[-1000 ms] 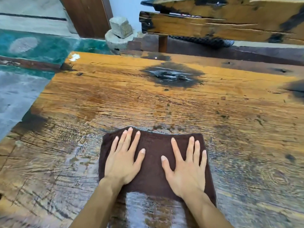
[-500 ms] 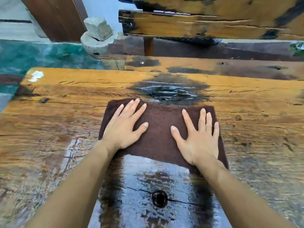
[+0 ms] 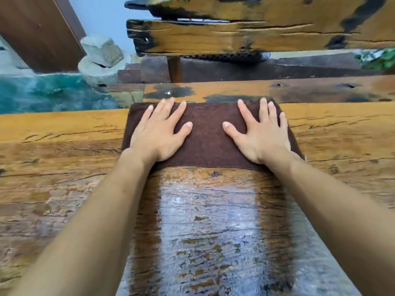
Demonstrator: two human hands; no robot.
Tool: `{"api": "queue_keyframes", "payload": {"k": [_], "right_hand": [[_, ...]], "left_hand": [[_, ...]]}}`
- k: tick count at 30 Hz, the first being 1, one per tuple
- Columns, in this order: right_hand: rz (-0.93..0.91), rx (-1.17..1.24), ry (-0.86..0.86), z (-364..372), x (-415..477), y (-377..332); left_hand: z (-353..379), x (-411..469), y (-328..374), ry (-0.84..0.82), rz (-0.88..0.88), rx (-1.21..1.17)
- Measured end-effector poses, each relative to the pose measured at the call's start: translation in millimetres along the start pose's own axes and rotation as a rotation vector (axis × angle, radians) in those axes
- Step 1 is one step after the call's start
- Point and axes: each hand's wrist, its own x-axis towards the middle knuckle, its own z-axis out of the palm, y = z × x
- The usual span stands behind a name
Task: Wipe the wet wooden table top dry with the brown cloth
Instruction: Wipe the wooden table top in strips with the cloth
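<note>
**A:** What is taking up most of the view?

**B:** The table [image 3: 64,133] is, with its orange-brown boards running side to side. A glossy wet band [image 3: 213,221] is shining down the middle, from the near edge up to the cloth.

**A:** And behind it?

**B:** A scorched plank [image 3: 256,37] is crossing the top of the view, past the table's far edge. Green floor [image 3: 42,92] is showing at the far left.

**A:** How are the arms lying?

**B:** Both are reaching forward, bare and nearly straight. The left arm [image 3: 96,221] and right arm [image 3: 342,210] are flanking the wet band and angling in toward the cloth.

**A:** Where is the cloth sitting?

**B:** The cloth [image 3: 208,135] is lying flat at the table's far edge, brown and roughly rectangular, at the end of the wet band.

**A:** What are the hands doing?

**B:** The left hand [image 3: 158,135] is pressing palm down on the cloth's left half and the right hand [image 3: 263,137] on its right half. Both are lying flat and gripping nothing, with the fingers straight and spread. The thumbs are pointing in toward each other with bare cloth between them, and the fingertips are reaching the cloth's far hem.

**A:** Anything smaller?

**B:** A grey stone [image 3: 102,50] is sitting on a round base past the table's far left.
</note>
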Motion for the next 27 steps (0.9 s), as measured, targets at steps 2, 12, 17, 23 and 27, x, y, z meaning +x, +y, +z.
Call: {"api": "queue_keyframes", "payload": {"k": [2, 12, 17, 23, 27], "right_hand": [[0.007, -0.003, 0.008, -2, 11, -1], [-0.029, 0.001, 0.031, -1, 0, 1], [-0.052, 0.017, 0.030, 5, -28, 6], [-0.072, 0.011, 0.012, 10, -75, 9], [-0.093, -0.001, -0.011, 14, -120, 12]], "left_hand": [[0, 12, -1, 0.000, -0.012, 0.019], [-5, -14, 0, 0.171, 0.031, 0.024], [-1, -38, 1, 0.120, 0.013, 0.021], [2, -86, 12, -0.005, -0.043, 0.046], [6, -130, 24, -0.050, -0.088, 0.074]]}}
